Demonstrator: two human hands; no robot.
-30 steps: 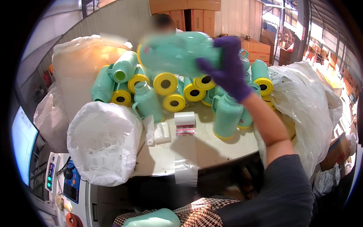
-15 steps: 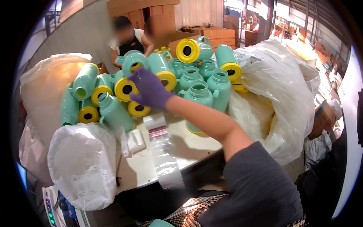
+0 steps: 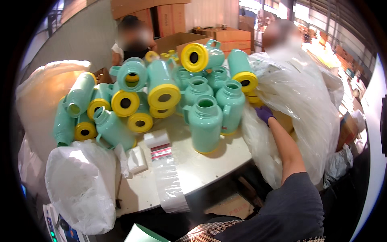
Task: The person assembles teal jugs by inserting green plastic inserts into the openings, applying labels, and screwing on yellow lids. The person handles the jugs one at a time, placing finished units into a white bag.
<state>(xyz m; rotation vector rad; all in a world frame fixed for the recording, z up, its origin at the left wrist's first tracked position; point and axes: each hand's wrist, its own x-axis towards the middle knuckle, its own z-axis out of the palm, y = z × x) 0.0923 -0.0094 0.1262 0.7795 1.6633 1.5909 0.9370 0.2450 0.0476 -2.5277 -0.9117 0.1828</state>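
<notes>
Purple-gloved, our right hand is at the open translucent plastic bag right of the table, its grip too hidden to tell, so we should move gently past the upright green flasks.

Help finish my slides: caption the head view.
Gloved right hand at a plastic bag, green jugs on the table.

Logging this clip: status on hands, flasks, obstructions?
Right hand at plastic bag, grip unclear. Left hand out of view. Green flasks crowd table, some upright, some lying. Bag bulges beside them.
</notes>
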